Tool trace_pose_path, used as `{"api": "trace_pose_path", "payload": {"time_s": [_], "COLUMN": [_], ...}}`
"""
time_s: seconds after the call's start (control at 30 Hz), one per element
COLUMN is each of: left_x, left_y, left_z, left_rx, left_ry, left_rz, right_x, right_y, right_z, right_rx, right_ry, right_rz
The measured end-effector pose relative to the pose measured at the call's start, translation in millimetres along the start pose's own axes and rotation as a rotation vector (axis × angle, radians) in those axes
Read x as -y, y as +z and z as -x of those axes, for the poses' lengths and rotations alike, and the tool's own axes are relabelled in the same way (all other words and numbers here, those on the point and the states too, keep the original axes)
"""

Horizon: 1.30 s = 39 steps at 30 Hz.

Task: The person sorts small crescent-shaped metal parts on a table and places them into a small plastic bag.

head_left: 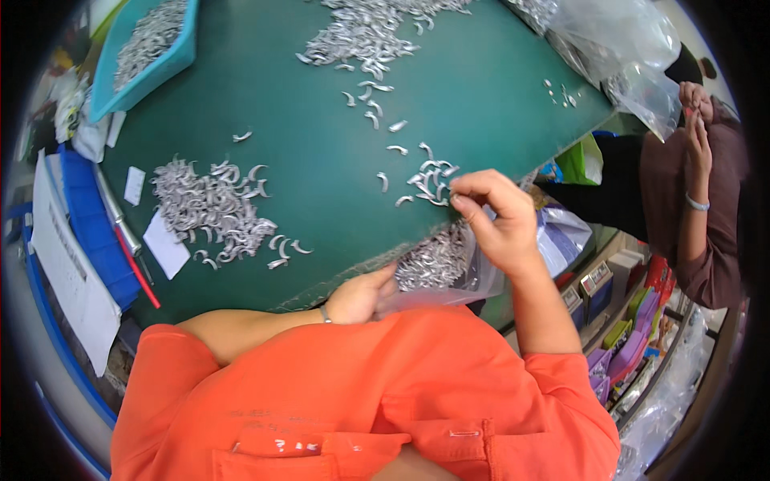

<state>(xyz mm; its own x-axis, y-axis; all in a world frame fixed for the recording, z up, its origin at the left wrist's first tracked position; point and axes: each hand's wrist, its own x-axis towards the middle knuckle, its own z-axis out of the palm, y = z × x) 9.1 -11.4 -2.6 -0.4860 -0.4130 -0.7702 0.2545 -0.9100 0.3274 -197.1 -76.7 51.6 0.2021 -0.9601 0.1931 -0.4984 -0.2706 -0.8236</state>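
Note:
On the green table, a small cluster of curved silver metal pieces (431, 178) lies just left of my right hand (501, 220). Thumb and index finger of that hand are pinched together at the cluster's edge; what is between them is too small to make out. My left hand (361, 297) is at the table's near edge, gripping the side of a clear plastic bag (480, 276), with its fingertips partly hidden. Many of the same curved pieces (433, 260) fill the open bag.
A larger heap of metal pieces (208, 204) lies left, another heap (361, 32) at the far side. A turquoise bin (152, 74) of pieces stands far left, near a red pen (138, 267) and white cards (166, 244). Another person (698, 192) is at right beside plastic bags (618, 36).

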Motion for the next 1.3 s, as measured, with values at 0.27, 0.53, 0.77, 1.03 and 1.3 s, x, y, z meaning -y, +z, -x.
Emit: {"api": "trace_pose_path", "payload": {"time_s": [0.27, 0.53, 0.77, 1.03, 1.3], "left_x": [5.3, 9.3, -0.7, 10.2, -0.2], "left_y": [10.5, -11.9, -4.3, -3.3, -0.4], "left_z": [-2.5, -9.5, -3.8, -11.0, -0.5], "left_rx": [0.117, 0.165, 0.107, 0.055, 0.092], "left_ry": [-0.149, -0.173, -0.180, -0.164, -0.142], "left_rz": [0.140, 0.235, 0.155, 0.139, 0.134], "right_x": [54.7, -12.0, -24.1, -7.7, -16.5], "right_y": [86.0, 4.0, -13.9, -5.6, 4.2], "right_z": [-66.2, -30.3, 9.8, 17.0, 13.2], "right_rx": [0.372, 0.248, -0.042, 0.171, 0.145], "right_ry": [-0.204, -0.296, -0.176, -0.239, -0.309], "right_rz": [-0.173, 0.130, 0.338, 0.174, 0.247]}}
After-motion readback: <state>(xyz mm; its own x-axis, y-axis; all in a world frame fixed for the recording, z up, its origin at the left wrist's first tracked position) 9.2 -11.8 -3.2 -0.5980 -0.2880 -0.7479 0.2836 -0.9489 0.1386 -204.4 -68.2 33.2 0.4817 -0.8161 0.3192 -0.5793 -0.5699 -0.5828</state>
